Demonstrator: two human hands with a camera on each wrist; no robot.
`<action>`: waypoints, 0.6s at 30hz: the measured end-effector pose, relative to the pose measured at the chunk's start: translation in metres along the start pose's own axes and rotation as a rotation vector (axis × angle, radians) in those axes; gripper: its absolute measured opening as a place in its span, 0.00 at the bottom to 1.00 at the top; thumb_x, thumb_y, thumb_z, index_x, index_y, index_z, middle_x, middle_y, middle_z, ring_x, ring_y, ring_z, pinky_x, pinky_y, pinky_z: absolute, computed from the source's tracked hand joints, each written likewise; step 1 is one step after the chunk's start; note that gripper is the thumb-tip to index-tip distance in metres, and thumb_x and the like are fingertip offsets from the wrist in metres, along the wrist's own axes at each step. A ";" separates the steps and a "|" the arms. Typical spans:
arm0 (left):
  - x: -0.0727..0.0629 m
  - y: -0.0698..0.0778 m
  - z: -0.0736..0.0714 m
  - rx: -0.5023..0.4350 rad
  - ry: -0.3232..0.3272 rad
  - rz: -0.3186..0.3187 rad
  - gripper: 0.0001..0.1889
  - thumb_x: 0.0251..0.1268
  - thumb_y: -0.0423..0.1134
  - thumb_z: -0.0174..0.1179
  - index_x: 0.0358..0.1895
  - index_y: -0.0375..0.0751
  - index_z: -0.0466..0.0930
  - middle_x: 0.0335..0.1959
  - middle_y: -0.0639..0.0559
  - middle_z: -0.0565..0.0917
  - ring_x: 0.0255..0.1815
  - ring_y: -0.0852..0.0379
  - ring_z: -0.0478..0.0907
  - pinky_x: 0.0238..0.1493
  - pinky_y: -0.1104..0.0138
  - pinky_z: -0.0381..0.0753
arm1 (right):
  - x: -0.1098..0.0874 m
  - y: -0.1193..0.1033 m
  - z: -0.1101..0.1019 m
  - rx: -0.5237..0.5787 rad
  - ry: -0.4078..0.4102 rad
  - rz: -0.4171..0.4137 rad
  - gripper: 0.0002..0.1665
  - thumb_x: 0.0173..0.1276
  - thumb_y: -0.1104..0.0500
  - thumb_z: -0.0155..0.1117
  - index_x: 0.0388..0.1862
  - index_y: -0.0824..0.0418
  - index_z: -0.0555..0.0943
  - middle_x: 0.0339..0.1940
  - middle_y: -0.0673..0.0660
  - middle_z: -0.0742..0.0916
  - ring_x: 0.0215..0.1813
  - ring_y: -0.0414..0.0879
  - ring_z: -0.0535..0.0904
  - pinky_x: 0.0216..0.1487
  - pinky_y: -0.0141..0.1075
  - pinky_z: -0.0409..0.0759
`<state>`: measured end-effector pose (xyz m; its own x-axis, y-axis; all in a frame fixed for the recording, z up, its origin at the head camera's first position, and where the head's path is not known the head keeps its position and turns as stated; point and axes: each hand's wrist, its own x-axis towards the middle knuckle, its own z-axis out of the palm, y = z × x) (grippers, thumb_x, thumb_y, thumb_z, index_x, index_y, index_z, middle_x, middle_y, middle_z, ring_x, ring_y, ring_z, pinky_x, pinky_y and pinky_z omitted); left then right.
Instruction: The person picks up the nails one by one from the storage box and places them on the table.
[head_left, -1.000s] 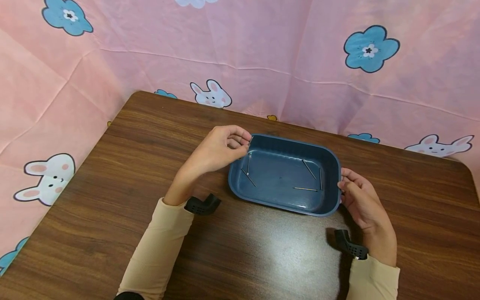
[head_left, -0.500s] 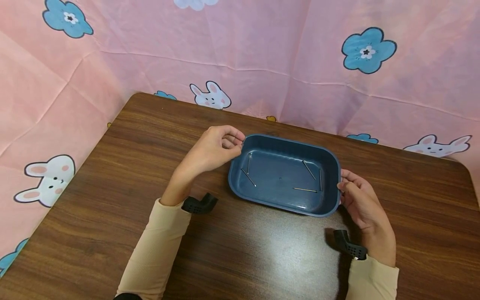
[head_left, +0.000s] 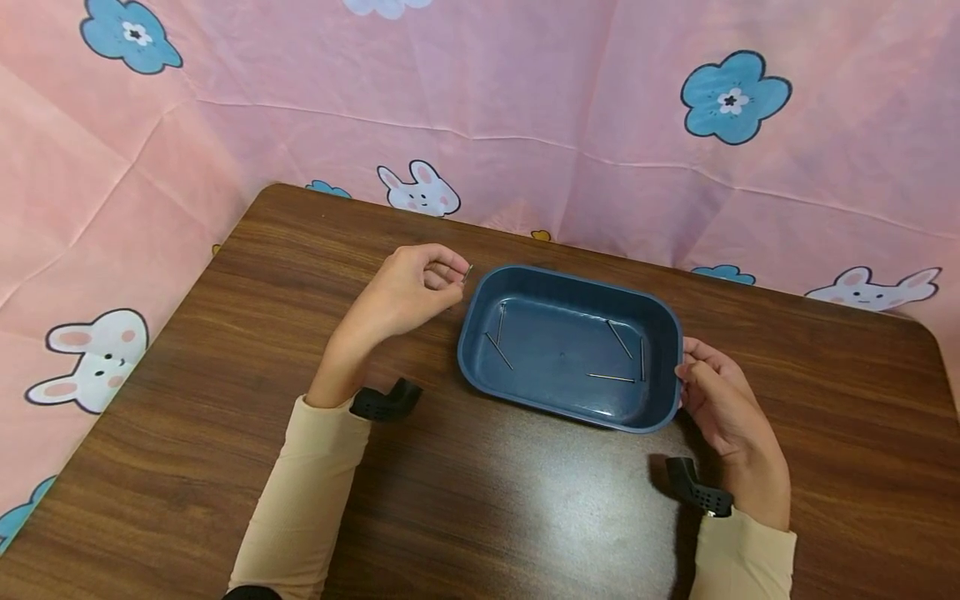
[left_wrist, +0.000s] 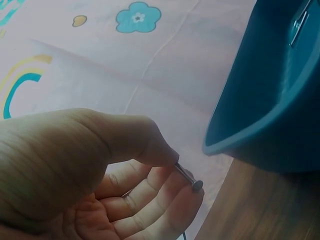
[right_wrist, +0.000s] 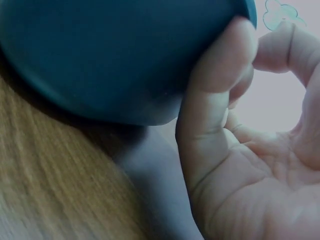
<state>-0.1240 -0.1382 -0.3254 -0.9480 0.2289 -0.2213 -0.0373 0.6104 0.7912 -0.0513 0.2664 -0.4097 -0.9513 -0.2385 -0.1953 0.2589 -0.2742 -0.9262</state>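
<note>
My left hand [head_left: 405, 293] is just left of the blue plastic tub [head_left: 551, 346], pinching a nail [left_wrist: 188, 176] between thumb and fingers. The nail's flat head sticks out past the thumb tip in the left wrist view. At the tub's right end, my right hand [head_left: 731, 408] grips the wall, with the thumb at the rim and fingers along the outside, seen close in the right wrist view. Several more nails lie on the tub floor: two at the left, the others toward the right, one of them a lengthwise nail [head_left: 611, 377].
The tub stands on a dark wood-grain table [head_left: 480, 500], toward its back edge. A pink cloth [head_left: 525, 100] printed with rabbits and flowers hangs behind and to the left. Black wrist mounts [head_left: 386, 400] sit on both wrists.
My left hand has moved left, away from over the tub's left corner to outside the rim, carrying the nail. The right hand and the tub stay about where they were.
</note>
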 end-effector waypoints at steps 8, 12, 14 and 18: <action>-0.002 -0.003 -0.006 0.044 0.006 -0.011 0.18 0.72 0.35 0.59 0.61 0.36 0.82 0.53 0.42 0.88 0.51 0.49 0.87 0.53 0.59 0.84 | 0.000 0.000 0.000 -0.005 -0.015 -0.005 0.21 0.77 0.74 0.40 0.48 0.59 0.81 0.32 0.46 0.86 0.29 0.36 0.81 0.29 0.28 0.81; -0.003 -0.005 -0.009 0.068 0.009 -0.032 0.17 0.72 0.35 0.58 0.61 0.36 0.83 0.52 0.42 0.88 0.51 0.48 0.87 0.54 0.58 0.84 | 0.000 0.001 0.000 -0.007 -0.017 -0.003 0.21 0.78 0.73 0.40 0.48 0.59 0.81 0.32 0.46 0.86 0.29 0.37 0.81 0.29 0.28 0.81; -0.003 -0.005 -0.010 0.077 0.001 -0.040 0.17 0.72 0.35 0.59 0.61 0.36 0.83 0.52 0.42 0.88 0.51 0.48 0.87 0.54 0.58 0.84 | 0.000 0.001 0.001 -0.006 -0.011 -0.003 0.21 0.78 0.73 0.40 0.48 0.59 0.81 0.32 0.46 0.86 0.29 0.36 0.80 0.29 0.27 0.80; -0.003 -0.006 -0.009 0.104 -0.010 -0.045 0.17 0.72 0.35 0.59 0.60 0.36 0.83 0.52 0.42 0.88 0.51 0.47 0.86 0.54 0.58 0.84 | 0.000 0.001 0.002 0.001 0.003 -0.008 0.22 0.77 0.74 0.40 0.48 0.58 0.81 0.32 0.46 0.86 0.29 0.36 0.81 0.28 0.27 0.80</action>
<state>-0.1241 -0.1491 -0.3243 -0.9429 0.2064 -0.2613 -0.0465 0.6954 0.7171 -0.0506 0.2641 -0.4104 -0.9538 -0.2333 -0.1893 0.2518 -0.2774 -0.9272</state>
